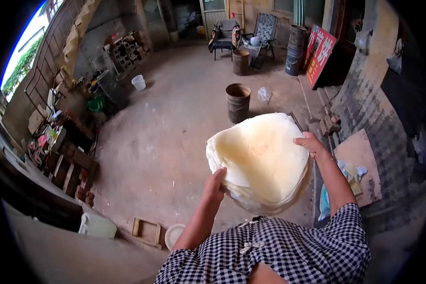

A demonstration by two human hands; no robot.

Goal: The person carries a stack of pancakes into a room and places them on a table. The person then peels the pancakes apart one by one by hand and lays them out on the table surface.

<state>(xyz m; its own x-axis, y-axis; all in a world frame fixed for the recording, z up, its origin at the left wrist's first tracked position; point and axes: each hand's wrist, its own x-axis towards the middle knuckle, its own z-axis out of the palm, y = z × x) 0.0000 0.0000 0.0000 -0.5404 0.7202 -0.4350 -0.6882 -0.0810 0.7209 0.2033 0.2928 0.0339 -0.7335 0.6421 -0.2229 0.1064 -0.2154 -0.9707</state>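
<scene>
A thick stack of thin, round, pale yellow flatbreads is held out in front of my body. My left hand grips its near left edge, thumb on top and fingers hidden underneath. On the far right edge, my right hand is closed round the rim, its thumb also on top. The stack sags in the middle and its edges curl up, with several layers showing along the left side and the bottom.
A rusty metal drum stands just beyond the stack, with a clear plastic bag beside it. Farther off are a white bucket, folding chairs and a red sign. A wooden frame lies on the floor at lower left.
</scene>
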